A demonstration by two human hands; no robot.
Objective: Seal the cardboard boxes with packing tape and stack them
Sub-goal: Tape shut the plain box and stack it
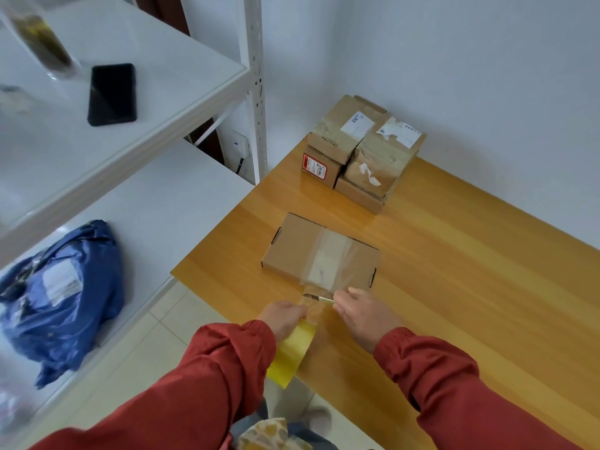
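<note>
While the tape [328, 259] is being stretched off the near edge of the box [300, 250], cutting is judged to be in hand: the roll [293, 352] is being gripped by the left hand [282, 318], and a small cutter [319, 298] is being pinched by the right hand [365, 315]. Next, the loose end is needing to be pressed down. The box is lying near the front edge of the table [470, 287]; bare tabletop is being left before the stack [363, 154].

Soft, diffuse light fills the room, bright and without harsh shadows. The wooden surface [454, 287] carries a pale sheen near the stacked boxes [360, 151], whose own shadow is faint. The wide lens bows the straight lines of the shelf [162, 92]. Towards the left edge the bag [58, 297] and a bottle [42, 40] are smeared and blurred; the centre is fairly sharp.
</note>
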